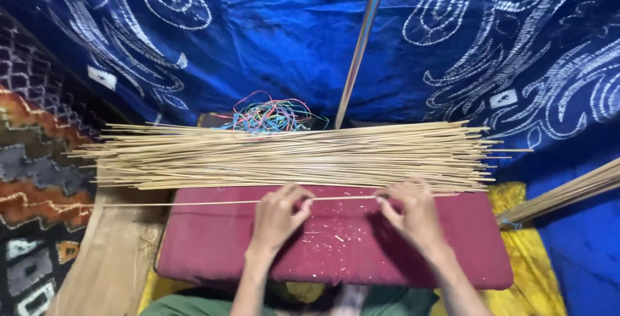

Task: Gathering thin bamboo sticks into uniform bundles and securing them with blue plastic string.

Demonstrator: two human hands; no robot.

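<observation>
Stick pile (290, 154) just beyond hands' stick (213, 202) (rubber bands (268, 117) behind).

thin pale stick (271, 200), level, pinched over maroon cushion (213, 245)

I count two hands of mine, my left hand (276, 216) and my right hand (410, 213), on one thin stick (342, 197); one maroon cushion (213, 245); one big stick pile (290, 154), too many to count; one tangle of coloured strings (268, 117); one metal pole (360, 41); one second stick bundle (568, 193)
</observation>
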